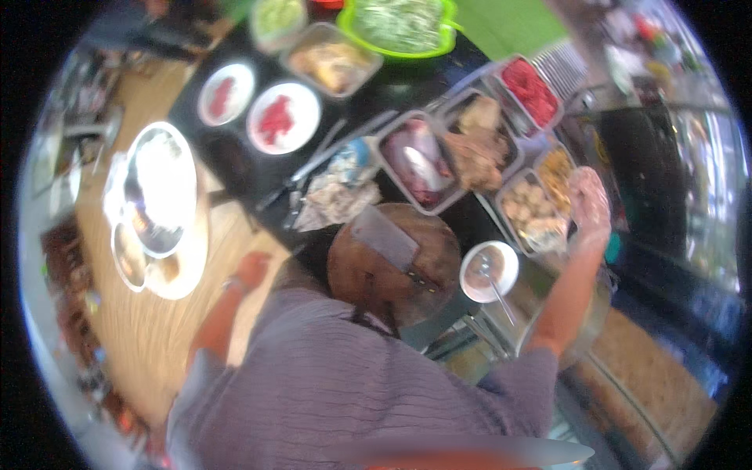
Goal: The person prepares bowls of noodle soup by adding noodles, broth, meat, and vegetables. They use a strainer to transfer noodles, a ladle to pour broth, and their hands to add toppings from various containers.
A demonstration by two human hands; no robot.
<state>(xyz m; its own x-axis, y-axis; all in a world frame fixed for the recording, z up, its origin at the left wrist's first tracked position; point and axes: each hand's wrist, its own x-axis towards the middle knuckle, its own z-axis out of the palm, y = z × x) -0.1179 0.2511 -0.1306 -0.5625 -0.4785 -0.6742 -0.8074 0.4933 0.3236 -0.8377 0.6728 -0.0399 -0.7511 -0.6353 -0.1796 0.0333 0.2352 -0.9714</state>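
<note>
My right hand, in a clear plastic glove, is at the right edge of a tub of yellowish pieces. Its fingers are blurred, so whether it holds anything is unclear. Beside that tub is another with pale meatballs. My left hand, a band at its wrist, hangs low by my left side, left of the black counter; its fingers are indistinct. Before me a cleaver lies flat on a round wooden chopping board. Right of the board stands a white bowl with a spoon in it.
Tubs of dark meat, cooked meat and red meat stand behind the board. A crumpled cloth lies left of them. Two white bowls hold something red. A green basket stands at the back; shiny metal bowls are at left.
</note>
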